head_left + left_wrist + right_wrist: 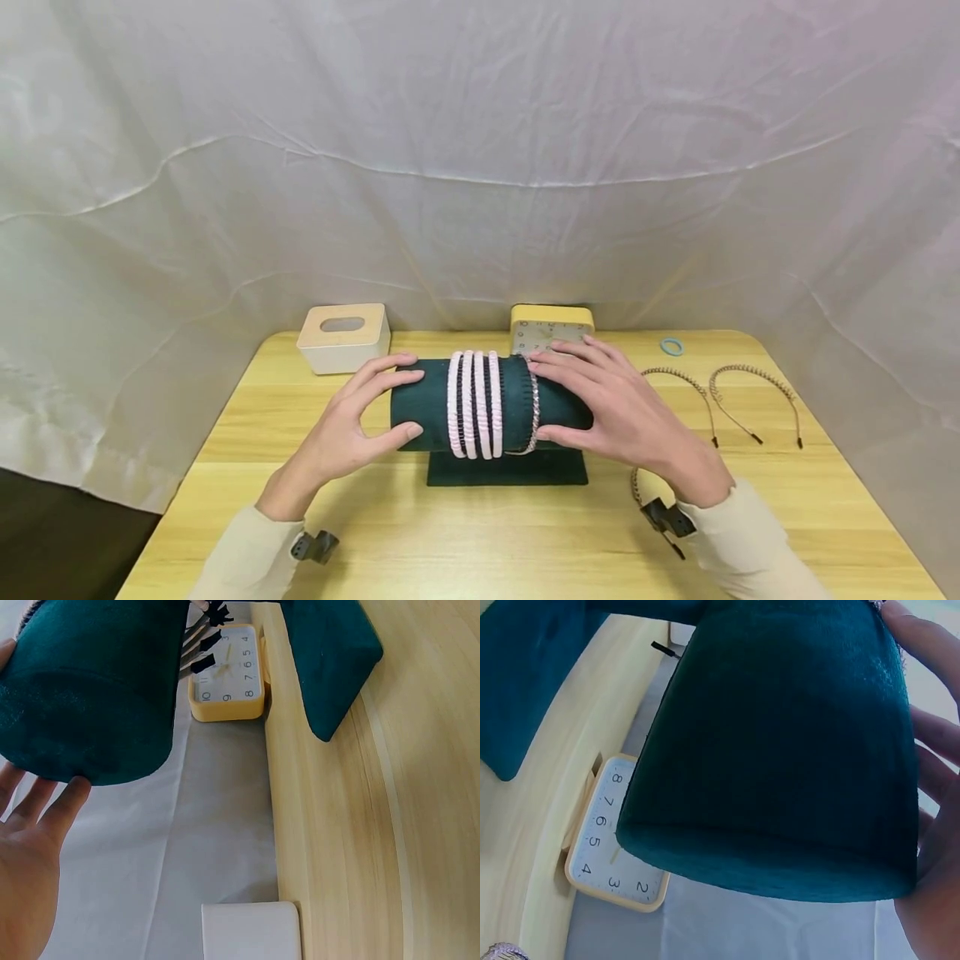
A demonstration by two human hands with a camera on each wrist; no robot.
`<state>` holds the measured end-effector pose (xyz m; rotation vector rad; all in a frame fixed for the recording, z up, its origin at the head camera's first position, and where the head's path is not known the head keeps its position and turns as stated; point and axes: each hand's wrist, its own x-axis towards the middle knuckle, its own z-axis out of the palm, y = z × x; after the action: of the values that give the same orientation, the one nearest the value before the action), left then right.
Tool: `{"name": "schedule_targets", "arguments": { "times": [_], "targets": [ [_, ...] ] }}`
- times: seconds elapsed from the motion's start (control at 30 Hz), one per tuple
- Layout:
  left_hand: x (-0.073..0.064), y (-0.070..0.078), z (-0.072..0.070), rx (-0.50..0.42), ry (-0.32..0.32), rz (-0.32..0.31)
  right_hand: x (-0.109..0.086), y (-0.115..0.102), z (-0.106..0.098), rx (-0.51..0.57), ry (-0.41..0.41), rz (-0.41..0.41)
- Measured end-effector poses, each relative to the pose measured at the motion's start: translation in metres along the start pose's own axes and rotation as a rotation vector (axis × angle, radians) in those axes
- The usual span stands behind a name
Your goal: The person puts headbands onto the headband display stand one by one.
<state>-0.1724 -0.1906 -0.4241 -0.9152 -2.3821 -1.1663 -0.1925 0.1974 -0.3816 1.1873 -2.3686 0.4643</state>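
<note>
Four ridged pink headbands (482, 404) — black-toothed | braided headband (536, 408) — slim | green stand (429, 408)

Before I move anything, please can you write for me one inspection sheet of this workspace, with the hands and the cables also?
Surface: pale wooden table, visible grain.
Job's things: green stand upright on the table, with four pale bands and dark bands between them; braided headband further right; loose headbands at the right, one partly hidden by the right wrist.
Clutter: tissue box, clock, blue ring.
Hands: left hand grips the stand's left end; right hand holds the braided headband. Black device on each wrist.
Cables: nothing seen.
Surroundings: creased pale cloth behind and at both sides.
</note>
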Motion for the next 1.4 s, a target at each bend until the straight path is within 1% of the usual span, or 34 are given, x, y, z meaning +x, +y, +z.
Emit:
{"name": "schedule_targets", "arguments": {
  "times": [0.17,0.4,0.73,1.1,1.2,1.27,1.4],
  "targets": [
    [0.0,0.001,0.0,-0.009,0.0,-0.005,0.003,-0.003,0.001,-0.009,0.005,0.003],
    [0.0,-0.002,0.001,-0.007,0.007,0.008,0.005,-0.006,0.003,-0.01,0.002,0.0],
    [0.0,0.001,0.001,-0.01,0.001,-0.003,0.005,-0.007,0.003,-0.004,-0.009,-0.001],
    [-0.001,0.0,0.0,-0.009,0.004,-0.01,0.004,-0.006,0.004,0.037,0.029,-0.03],
    [-0.001,0.0,0.0,-0.007,0.004,-0.011,0.001,-0.005,0.003,0.083,0.062,-0.036],
    [-0.001,0.0,0.0,-0.008,0.003,-0.009,-0.003,-0.004,0.002,0.133,0.105,-0.051],
    [0.0,-0.001,0.0,-0.005,0.003,-0.005,-0.012,-0.001,-0.005,0.223,0.234,-0.116]
  ]
}}
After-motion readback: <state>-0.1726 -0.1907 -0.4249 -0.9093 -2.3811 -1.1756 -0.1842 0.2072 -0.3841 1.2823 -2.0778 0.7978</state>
